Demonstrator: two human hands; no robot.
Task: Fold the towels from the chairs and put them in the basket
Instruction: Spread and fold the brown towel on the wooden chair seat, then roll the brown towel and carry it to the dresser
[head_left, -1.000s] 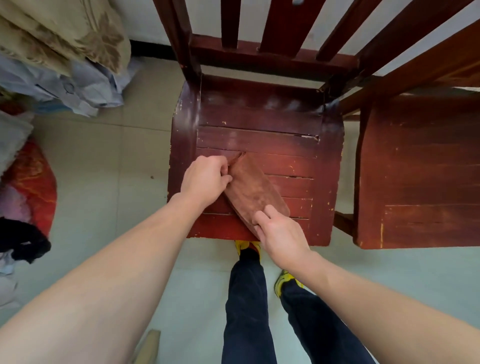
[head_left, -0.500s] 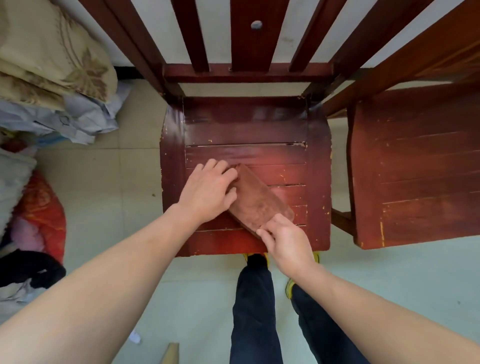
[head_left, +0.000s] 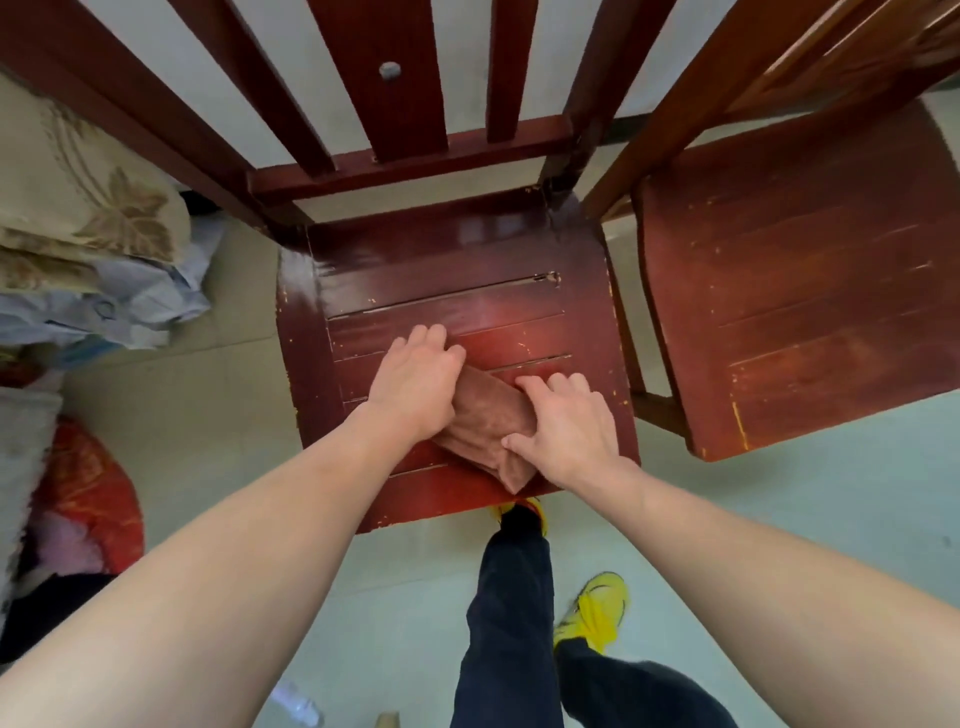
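A small brown towel (head_left: 488, 415), folded into a narrow strip, lies diagonally on the seat of the red wooden chair (head_left: 457, 296). My left hand (head_left: 415, 384) lies flat over its upper left end, fingers spread. My right hand (head_left: 569, 426) presses palm-down on its right side and lower end. Only the middle and the near corner of the towel show between the hands. No basket is in view.
A second red chair (head_left: 800, 280) stands close on the right. Piled bedding and clothes (head_left: 88, 223) and a red bundle (head_left: 88, 499) sit on the floor at the left. My legs and yellow shoes (head_left: 597, 613) stand in front of the chair.
My right hand has moved from the towel's near end up over its right side. Both hands now press flat on it. The view has come closer to the seat.
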